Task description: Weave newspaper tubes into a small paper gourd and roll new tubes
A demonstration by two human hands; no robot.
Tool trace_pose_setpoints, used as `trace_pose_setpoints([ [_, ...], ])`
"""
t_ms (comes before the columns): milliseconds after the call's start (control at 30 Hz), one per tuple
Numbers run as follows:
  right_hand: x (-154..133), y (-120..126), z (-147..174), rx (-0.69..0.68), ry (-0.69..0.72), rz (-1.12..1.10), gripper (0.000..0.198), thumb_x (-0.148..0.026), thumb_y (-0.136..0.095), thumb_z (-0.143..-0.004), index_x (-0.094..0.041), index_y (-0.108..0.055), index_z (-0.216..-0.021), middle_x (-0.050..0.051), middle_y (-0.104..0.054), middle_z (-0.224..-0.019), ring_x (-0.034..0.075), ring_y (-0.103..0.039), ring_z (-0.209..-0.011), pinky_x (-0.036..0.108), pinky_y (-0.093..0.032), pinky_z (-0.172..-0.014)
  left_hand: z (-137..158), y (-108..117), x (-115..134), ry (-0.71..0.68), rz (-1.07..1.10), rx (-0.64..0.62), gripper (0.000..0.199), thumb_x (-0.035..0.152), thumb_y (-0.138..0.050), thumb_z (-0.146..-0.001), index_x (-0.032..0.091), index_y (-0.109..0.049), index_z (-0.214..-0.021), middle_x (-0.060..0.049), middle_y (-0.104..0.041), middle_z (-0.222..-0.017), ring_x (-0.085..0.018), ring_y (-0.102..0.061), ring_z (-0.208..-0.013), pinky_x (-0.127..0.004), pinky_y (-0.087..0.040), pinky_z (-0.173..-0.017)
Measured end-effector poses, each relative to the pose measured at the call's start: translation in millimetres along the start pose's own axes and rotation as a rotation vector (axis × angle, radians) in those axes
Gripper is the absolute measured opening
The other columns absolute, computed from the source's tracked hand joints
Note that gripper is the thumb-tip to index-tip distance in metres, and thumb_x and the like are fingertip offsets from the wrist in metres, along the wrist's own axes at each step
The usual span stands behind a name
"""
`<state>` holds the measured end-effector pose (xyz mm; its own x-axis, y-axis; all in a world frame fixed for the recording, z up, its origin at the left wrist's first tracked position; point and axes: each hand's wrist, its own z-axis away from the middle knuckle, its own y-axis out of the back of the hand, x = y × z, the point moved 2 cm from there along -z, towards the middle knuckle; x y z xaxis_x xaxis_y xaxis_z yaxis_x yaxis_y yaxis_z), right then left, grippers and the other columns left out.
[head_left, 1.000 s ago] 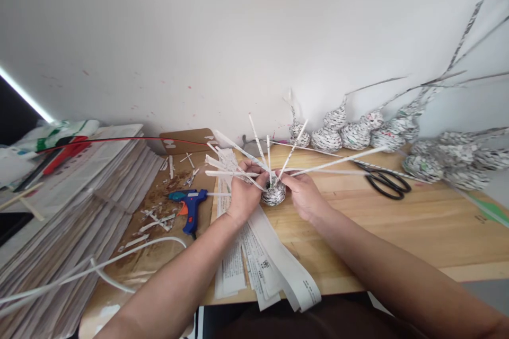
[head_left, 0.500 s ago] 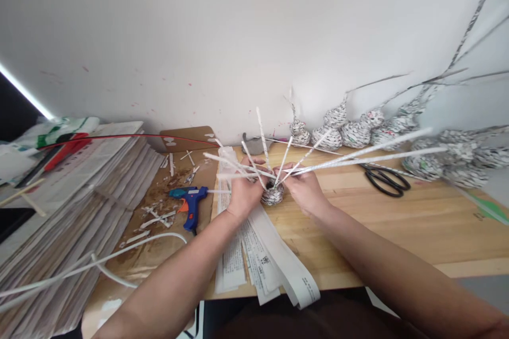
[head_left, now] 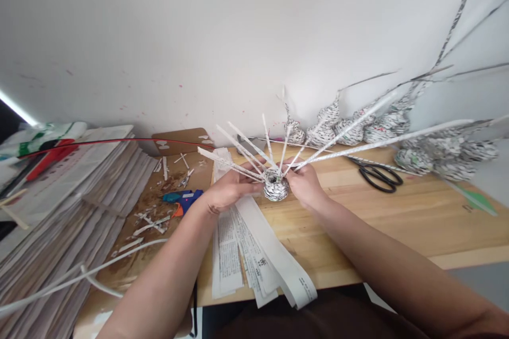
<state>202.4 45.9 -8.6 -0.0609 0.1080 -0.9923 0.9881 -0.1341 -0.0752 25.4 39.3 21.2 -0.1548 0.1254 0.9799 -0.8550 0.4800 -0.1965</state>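
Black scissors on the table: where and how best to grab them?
Probably by the scissors' handle loops, coming from the near right: they lie flat, with the wide loops on that side and the narrow end pointing left and away.

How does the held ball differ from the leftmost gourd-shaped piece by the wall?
The woven ball has one bulge; the gourd-shaped piece, two. The ball's open top sprouts paper rods; the piece narrows to a stem. The ball is between left hand and right hand; the piece stands by the wall. Both look woven from paper.
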Motion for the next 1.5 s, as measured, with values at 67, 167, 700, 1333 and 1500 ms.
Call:
trace_pose_setpoints([
  [67, 1.7, -0.7, 0.0, -0.012, -0.007, 0.005, 0.017, -0.036, -0.069, -0.070, -0.021, -0.059, -0.069, -0.001, -0.063, -0.059, 0.016, -0.058, -0.057, 0.029, -0.044, -0.058, -0.9, 6.3, -1.6, 0.042, 0.005, 0.020, 0.053, 0.021, -0.079, -0.062, 0.018, -0.069, -0.114, -0.013, -0.071, -0.113, -0.027, -0.067, -0.104, -0.037, -0.054, -0.088],
  [167, 3.4, -3.4, 2.6, -0.050, -0.005, 0.029, 0.016, -0.035, -0.069, -0.070, -0.020, -0.061, -0.070, 0.000, -0.065, -0.062, 0.016, -0.058, -0.057, 0.029, -0.044, -0.056, -4.4, 16.4, -8.5, 0.117, 0.004, 0.079, 0.043, 0.025, -0.079, -0.064, 0.018, -0.073, -0.106, -0.012, -0.072, -0.109, -0.024, -0.069, -0.095, -0.033, -0.057, -0.078],
  [700, -4.9, -6.2, 9.9, -0.242, 0.151, 0.137, 0.016, -0.036, -0.068, -0.076, -0.020, -0.063, -0.073, 0.001, -0.066, -0.063, 0.017, -0.062, -0.062, 0.029, -0.049, -0.059, -9.9, 5.8, -18.7, -0.046, -0.310, 0.254, 0.027, 0.032, -0.078, -0.064, 0.014, -0.075, -0.085, -0.007, -0.074, -0.082, -0.020, -0.067, -0.072, -0.029, -0.052, -0.065],
  [1333, 0.5, -6.1, 6.9, -0.099, 0.124, -0.028, 0.018, -0.035, -0.074, -0.070, -0.020, -0.067, -0.076, 0.004, -0.070, -0.075, 0.019, -0.065, -0.070, 0.031, -0.052, -0.067, -6.4, -6.4, -14.3, -0.168, -0.390, 0.395, 0.023, 0.034, -0.076, -0.066, 0.017, -0.061, -0.068, 0.002, -0.063, -0.060, -0.013, -0.057, -0.056, -0.025, -0.046, -0.058],
  [1500, 3.7, -4.1, 6.5, -0.069, 0.113, -0.002, 0.018, -0.035, -0.072, -0.072, -0.020, -0.063, -0.073, 0.003, -0.069, -0.071, 0.018, -0.064, -0.066, 0.030, -0.051, -0.063, -5.1, -8.4, -7.1, -0.158, -0.480, 0.389, 0.022, 0.034, -0.075, -0.065, 0.017, -0.062, -0.065, 0.001, -0.064, -0.060, -0.014, -0.058, -0.057, -0.025, -0.047, -0.058],
])
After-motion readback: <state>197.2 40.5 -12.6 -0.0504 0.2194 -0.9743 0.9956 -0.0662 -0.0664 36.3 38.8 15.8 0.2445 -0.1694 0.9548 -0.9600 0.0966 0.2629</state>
